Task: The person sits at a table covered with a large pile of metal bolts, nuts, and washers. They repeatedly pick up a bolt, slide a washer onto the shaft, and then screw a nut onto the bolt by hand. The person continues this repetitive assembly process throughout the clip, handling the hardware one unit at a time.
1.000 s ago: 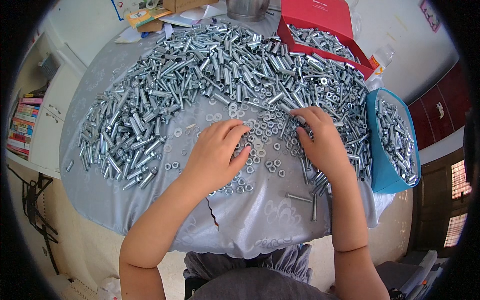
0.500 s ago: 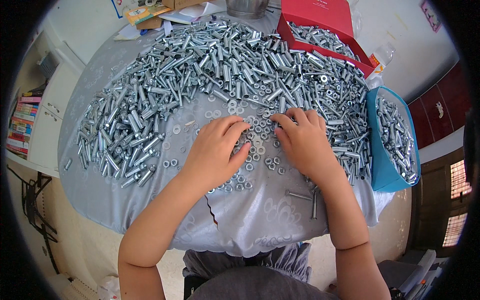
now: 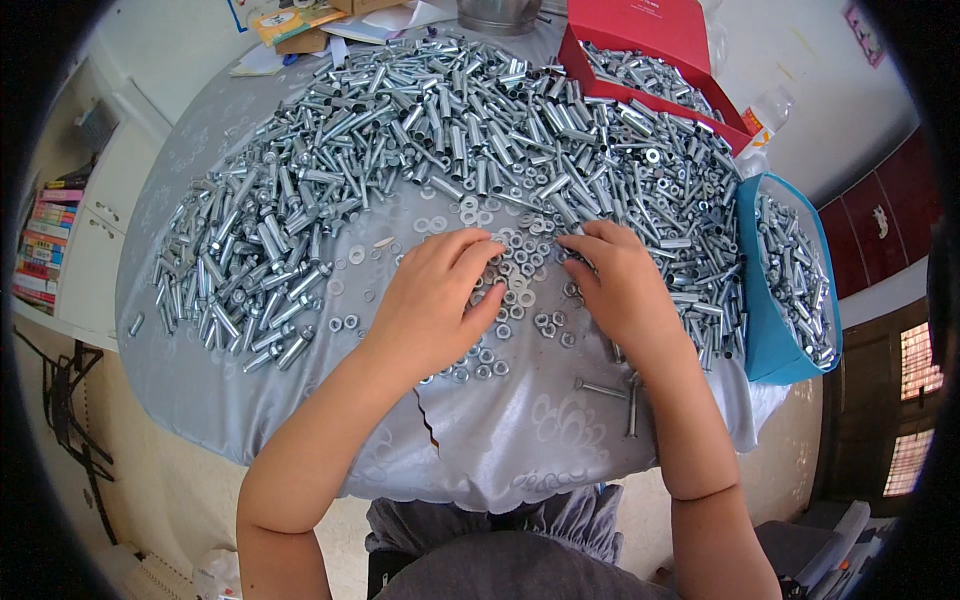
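Overall, in the head view, judged only partway along: had nuts (image 3: 527, 269) and washers (image 3: 526, 298) loosely separated between both hands' fingertips, a huge heap of bolts and sleeves (image 3: 450, 115) remaining beyond. Held the left hand (image 3: 428, 292) half curled, thumb and index finger parted; bent the right hand (image 3: 622, 285) near the nuts, with no telling of any grasp. Had a stocked blue bin (image 3: 768, 335) right of the right fingers, a stocked red box (image 3: 640, 30) farther beyond.
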A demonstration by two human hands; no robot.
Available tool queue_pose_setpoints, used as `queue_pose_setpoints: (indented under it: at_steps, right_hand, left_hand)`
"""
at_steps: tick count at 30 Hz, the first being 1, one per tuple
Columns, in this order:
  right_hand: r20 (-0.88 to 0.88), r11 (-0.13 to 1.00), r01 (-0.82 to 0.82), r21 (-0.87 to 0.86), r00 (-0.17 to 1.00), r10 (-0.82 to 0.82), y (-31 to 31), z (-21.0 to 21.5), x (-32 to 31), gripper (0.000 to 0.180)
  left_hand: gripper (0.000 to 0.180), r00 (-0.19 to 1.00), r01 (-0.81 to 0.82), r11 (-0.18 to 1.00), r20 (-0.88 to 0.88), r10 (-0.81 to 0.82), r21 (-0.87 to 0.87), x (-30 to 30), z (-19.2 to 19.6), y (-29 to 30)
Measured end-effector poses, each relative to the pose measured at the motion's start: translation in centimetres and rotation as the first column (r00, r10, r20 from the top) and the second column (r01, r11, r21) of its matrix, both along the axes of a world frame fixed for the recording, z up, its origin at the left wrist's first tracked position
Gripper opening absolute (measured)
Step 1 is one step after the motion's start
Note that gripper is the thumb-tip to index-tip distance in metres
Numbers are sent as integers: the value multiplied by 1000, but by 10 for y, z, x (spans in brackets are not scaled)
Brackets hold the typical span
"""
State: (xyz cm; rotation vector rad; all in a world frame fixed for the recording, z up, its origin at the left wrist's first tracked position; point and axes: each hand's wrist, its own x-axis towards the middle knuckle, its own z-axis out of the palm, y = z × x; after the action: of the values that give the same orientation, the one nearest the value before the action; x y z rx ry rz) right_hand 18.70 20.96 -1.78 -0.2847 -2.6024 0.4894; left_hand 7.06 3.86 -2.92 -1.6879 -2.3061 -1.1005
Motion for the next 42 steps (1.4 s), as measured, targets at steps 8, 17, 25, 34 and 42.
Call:
queue_pose_setpoints:
  at_steps: [8, 17, 25, 34, 42]
  right_hand:
    - [7, 993, 23, 112, 1000, -24, -1, 7, -3, 10]
    - [2, 996, 84, -33, 996, -84, -5, 11, -2, 12]
    - [-32, 915, 80, -395, 994, -101, -3, 21, 1, 12]
    - [-213, 948, -229, -221, 960, 182, -11, 28, 9, 19]
    - [-199, 877, -460, -138, 881, 430, -16, 24, 9, 23]
  left_hand:
    - [32, 1000, -6, 1000, -16, 6, -6, 0, -1, 0]
    - [31, 1000, 3, 1000, -14, -3, -2, -1, -1, -2]
    - [30, 1000, 5, 1000, 6, -5, 4, -1, 2, -2]
    - [34, 975, 13, 976, 213, -61, 218, -1, 17, -2]
    - [28, 706, 48, 969, 678, -204, 242, 2, 16, -8]
